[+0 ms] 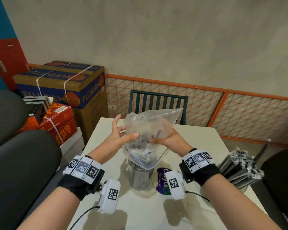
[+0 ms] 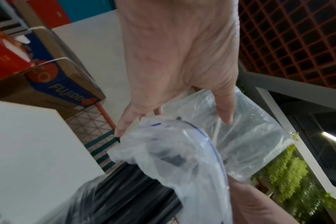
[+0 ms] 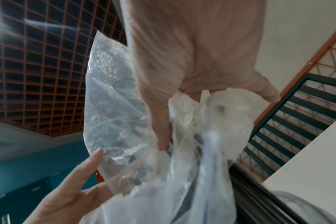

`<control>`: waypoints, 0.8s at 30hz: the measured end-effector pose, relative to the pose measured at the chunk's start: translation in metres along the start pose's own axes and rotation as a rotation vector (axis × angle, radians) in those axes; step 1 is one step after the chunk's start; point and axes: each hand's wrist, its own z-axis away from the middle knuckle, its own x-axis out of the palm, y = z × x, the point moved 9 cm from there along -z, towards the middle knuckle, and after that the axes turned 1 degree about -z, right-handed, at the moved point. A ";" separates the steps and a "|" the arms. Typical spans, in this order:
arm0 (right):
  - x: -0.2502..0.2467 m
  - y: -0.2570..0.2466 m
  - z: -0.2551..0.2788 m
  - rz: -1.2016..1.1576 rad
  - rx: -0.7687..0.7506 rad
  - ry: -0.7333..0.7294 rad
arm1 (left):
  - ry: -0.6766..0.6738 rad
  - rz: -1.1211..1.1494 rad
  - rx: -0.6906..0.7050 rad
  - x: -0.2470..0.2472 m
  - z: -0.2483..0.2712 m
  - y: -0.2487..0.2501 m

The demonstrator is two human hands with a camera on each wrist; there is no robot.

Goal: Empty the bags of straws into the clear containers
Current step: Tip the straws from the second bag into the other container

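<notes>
A: From the head view, what stands around the table (image 1: 196, 143)?

B: Stacked cardboard boxes (image 1: 65, 83) at ten o'clock, a slatted chair (image 1: 158, 101) at twelve behind the far edge, and a purple sticker (image 1: 163, 180) on the tabletop. At three o'clock a second container (image 1: 239, 171) is packed with wrapped black straws.

A: And the middle?

B: A clear container (image 1: 140, 178) stands upright with dark straws inside. The plastic bag (image 1: 150, 128) is held upside down over it, mouth at the rim, a few dark straws bunched in its lower half. The bag hides the container's opening.

A: The hands?

B: The right hand (image 1: 169, 139) pinches the bag's side. The left hand (image 1: 120, 136) has fingers spread, thumb touching the plastic.

A: Left wrist view?

B: Left hand (image 2: 175, 60) open, fingertips (image 2: 225, 112) against the crinkled bag (image 2: 246, 141), whose blue zip line curves across. Black straws (image 2: 128, 189) lie below at six o'clock.

A: Right wrist view?

B: The right hand (image 3: 192, 60) grips bunched plastic with thumb and fingers; the bag (image 3: 113, 106) is clear and wrinkled. The left hand (image 3: 71, 189) reaches in at seven o'clock, fingers straight. The chair (image 3: 297, 113) sits at three o'clock.
</notes>
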 end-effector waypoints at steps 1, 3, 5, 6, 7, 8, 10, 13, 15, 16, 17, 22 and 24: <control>0.000 -0.004 0.002 0.033 -0.014 0.003 | 0.028 0.020 0.013 -0.003 0.001 0.001; -0.003 -0.013 0.006 0.027 -0.031 0.011 | 0.064 0.014 0.043 -0.006 0.005 0.005; -0.007 -0.024 0.010 -0.040 -0.059 0.017 | 0.097 -0.010 0.066 -0.009 0.006 0.010; -0.009 -0.024 0.011 -0.063 -0.058 0.009 | 0.114 0.007 0.061 -0.010 0.006 0.012; -0.008 -0.023 0.013 -0.071 -0.051 0.003 | 0.132 0.032 0.051 -0.011 0.007 0.013; -0.008 -0.022 0.013 -0.064 -0.047 0.008 | 0.144 0.052 0.051 -0.011 0.006 0.015; -0.017 -0.026 0.014 -0.039 -0.049 0.087 | 0.160 0.090 0.088 -0.012 0.007 0.025; -0.032 -0.039 0.011 -0.110 -0.066 0.174 | 0.161 0.178 0.142 -0.013 0.009 0.041; -0.033 -0.042 0.010 -0.084 -0.053 0.183 | 0.151 0.278 0.123 -0.008 0.008 0.044; -0.031 -0.043 0.011 -0.056 -0.052 0.179 | 0.151 0.317 0.121 -0.006 0.008 0.047; -0.029 -0.047 0.012 -0.045 -0.057 0.179 | 0.162 0.354 0.125 -0.003 0.009 0.051; -0.042 -0.095 0.034 -0.098 -0.185 0.278 | 0.187 0.483 0.095 0.001 0.016 0.070; -0.041 -0.110 0.045 -0.028 -0.202 0.258 | 0.027 0.346 0.022 0.020 0.028 0.079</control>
